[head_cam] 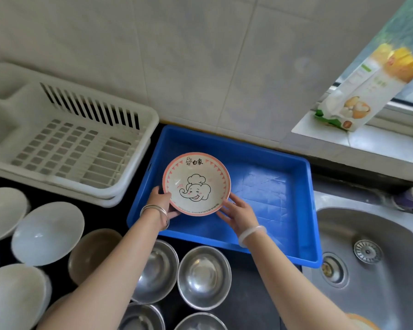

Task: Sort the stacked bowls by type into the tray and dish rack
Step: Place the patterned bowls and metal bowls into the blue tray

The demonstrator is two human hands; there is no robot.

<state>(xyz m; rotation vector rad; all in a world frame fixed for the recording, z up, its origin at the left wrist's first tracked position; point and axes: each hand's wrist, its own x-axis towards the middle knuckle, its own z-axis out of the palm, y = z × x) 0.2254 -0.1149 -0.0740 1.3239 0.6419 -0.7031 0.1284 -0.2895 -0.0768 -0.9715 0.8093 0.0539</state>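
Running off the bottom edge of the view, the nearest steel bowls (204, 277) show only part of their rims, and the person's left forearm covers a good share of another. White bowls (48, 232) crowd the dark worktop (248, 303) at the left, several cut by the frame; a brown bowl (93, 253) sits half behind the same forearm. On the window ledge a printed carton (358, 91) is blurred and its lettering cannot be read. Only part of the sink (367, 258) is in view at the right.

An elephant bowl (197, 184), pink-rimmed with a cartoon elephant in a chef's hat, lies face up within the left half of the blue tray (267, 186). Whether it rests on the tray floor or is held just above it cannot be told. The white dish rack (69, 144) stands just left of the tray.

The left hand (161, 202) grips the bowl's left rim, thumb on the edge and fingers hidden beneath. The right hand (239, 214) lies against the lower right edge with its fingers nearly straight and spread, their tips slipping out of sight under the bowl. Bangles circle both wrists.
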